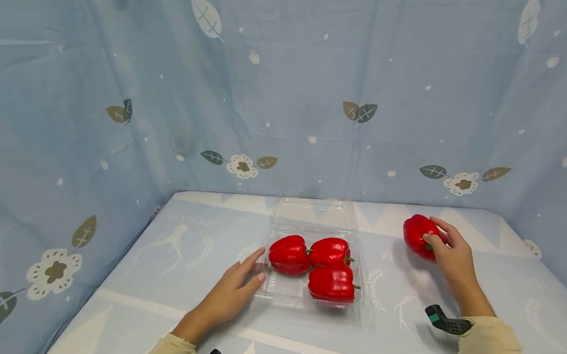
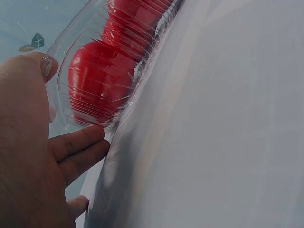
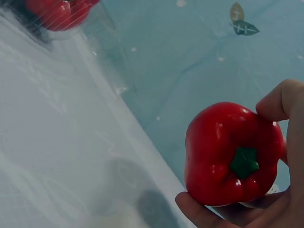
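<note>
My right hand (image 1: pixel 457 260) grips a glossy red bell pepper (image 1: pixel 420 236) with a green stem, held above the table's right side. In the right wrist view, fingers and thumb close around that pepper (image 3: pixel 228 156), its stem facing the camera. My left hand (image 1: pixel 235 287) rests against the left side of a clear plastic clamshell container (image 1: pixel 285 288), fingers extended and thumb at the rim. Three red bell peppers lie inside: one at the left (image 1: pixel 289 254), one at the back right (image 1: pixel 330 252) and one at the front right (image 1: pixel 332 283).
The container's clear lid (image 1: pixel 315 213) lies folded open toward the back. A pale patterned cloth covers the table (image 1: pixel 156 267). Blue patterned curtain (image 1: pixel 311 79) hangs behind and along the sides. Dark bands (image 1: pixel 447 321) sit at both wrists.
</note>
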{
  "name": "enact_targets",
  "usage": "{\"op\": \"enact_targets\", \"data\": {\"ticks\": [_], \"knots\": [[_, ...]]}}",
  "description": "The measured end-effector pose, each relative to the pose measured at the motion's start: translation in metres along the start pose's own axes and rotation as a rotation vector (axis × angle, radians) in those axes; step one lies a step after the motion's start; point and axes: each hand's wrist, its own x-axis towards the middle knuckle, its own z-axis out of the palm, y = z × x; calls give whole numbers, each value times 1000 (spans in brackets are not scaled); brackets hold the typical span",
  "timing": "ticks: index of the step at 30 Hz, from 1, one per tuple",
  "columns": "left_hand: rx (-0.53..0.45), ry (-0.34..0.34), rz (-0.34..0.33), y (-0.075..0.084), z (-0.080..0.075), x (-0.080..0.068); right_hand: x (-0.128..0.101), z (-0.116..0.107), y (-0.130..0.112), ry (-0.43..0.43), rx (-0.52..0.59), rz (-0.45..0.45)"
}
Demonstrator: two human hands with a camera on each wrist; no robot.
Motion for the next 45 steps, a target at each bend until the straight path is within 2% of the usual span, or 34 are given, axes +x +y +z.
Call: {"op": "enact_targets", "data": {"ticks": [5,11,19,24,31,39,45], "knots": [[5,-9,-11,-1,0,-1,0,6,1,8,12,37],[-4,-10,-9,-2,2,-1,-2,8,0,5,85,64],[7,-13,2,-2,4,0,-5,12,-2,-25,142,51],[4,-7,14,0,4,2,-8,14,-7,-58,155,23],[8,-3,9,1,3,3,-17,20,-20,-172,90,-64],[11,1,7,0,1,0,-27,35,-38,-235,225,-118],[-6,11,14,-2,2,0,-33,48,-58,-273,214,-190]]}}
